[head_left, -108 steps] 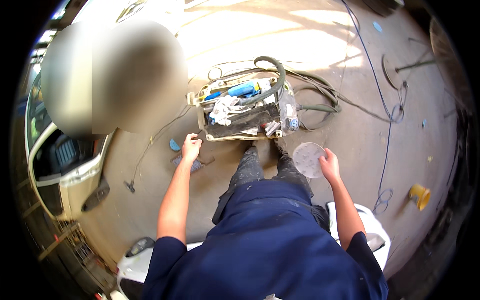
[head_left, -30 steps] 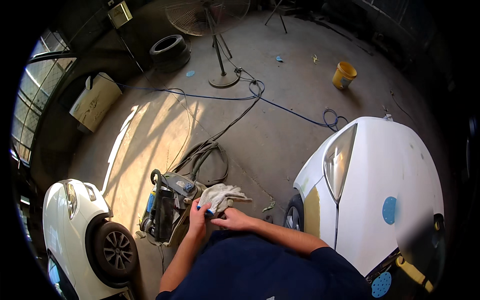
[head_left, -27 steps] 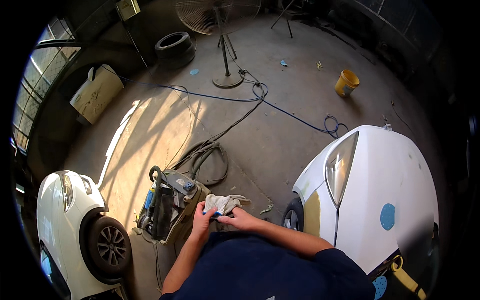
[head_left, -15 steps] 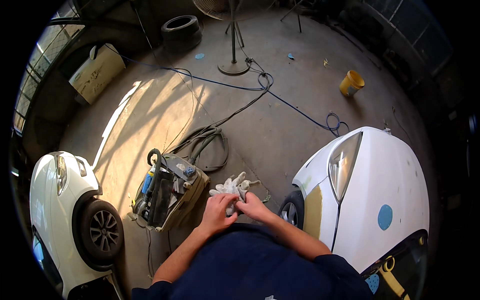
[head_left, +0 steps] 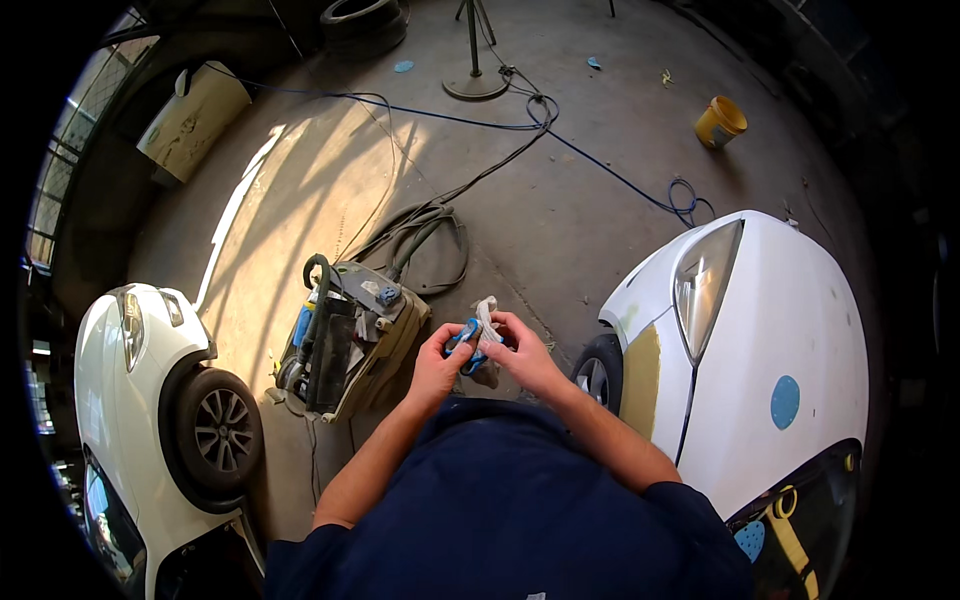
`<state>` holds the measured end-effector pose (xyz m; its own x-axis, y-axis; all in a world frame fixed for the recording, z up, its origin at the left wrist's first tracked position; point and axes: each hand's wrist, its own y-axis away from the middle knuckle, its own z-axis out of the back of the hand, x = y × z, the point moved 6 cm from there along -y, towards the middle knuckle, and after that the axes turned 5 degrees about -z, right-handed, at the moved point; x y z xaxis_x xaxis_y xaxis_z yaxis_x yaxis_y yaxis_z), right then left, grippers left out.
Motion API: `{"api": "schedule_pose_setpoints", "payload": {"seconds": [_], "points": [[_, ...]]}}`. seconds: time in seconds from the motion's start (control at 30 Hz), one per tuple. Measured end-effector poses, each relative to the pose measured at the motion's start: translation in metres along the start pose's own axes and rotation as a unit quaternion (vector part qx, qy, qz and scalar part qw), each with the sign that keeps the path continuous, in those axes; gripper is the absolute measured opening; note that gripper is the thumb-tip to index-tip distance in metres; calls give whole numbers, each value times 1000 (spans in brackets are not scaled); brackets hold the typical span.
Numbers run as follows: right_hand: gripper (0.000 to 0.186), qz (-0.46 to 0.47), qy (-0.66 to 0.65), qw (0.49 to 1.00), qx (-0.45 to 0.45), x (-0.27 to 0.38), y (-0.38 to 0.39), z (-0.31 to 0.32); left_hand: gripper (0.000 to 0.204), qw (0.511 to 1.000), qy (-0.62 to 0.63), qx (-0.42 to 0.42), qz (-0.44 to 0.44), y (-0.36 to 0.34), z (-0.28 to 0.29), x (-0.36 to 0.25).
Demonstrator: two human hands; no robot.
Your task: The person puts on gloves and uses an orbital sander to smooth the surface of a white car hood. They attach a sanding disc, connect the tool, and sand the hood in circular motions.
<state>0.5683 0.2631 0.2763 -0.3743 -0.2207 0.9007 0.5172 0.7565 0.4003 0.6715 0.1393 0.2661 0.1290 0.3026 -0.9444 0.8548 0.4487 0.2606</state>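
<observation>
My left hand [head_left: 436, 364] and my right hand [head_left: 524, 355] meet in front of my chest, both closed around a small blue object [head_left: 464, 338] and a crumpled white cloth [head_left: 487, 318] that sticks up between them. The fingers hide most of the blue object. Just left of my hands, on the concrete floor, stands an open tool box [head_left: 345, 335] with hoses and a blue bottle inside.
A white car front [head_left: 770, 340] with a blue disc on its hood is at my right; another white car [head_left: 150, 400] with a wheel is at my left. Hoses and cables [head_left: 420, 225], a fan stand [head_left: 475, 80], a yellow bucket [head_left: 720, 120] and a tyre [head_left: 360, 15] lie beyond.
The view has shifted from looking down at the tool box to standing between two cars. My hands came together and worked the white cloth, which is now more bunched, with the blue object showing.
</observation>
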Motion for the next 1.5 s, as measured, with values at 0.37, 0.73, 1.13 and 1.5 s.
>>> {"api": "schedule_pose_setpoints", "payload": {"seconds": [0.37,0.73,1.13,1.5], "points": [[43,167,259,922,-235,50,14,48,32,981,24,-180,-71,-18,75,-41],[41,119,3,980,-158,52,1,70,11,985,18,-123,-120,-34,61,-70],[36,24,-72,995,-59,26,-9,40,19,977,-173,26,-122,-29,-28,-55],[13,214,299,930,-27,70,15,47,21,982,-144,-50,-116,-34,22,-77]]}}
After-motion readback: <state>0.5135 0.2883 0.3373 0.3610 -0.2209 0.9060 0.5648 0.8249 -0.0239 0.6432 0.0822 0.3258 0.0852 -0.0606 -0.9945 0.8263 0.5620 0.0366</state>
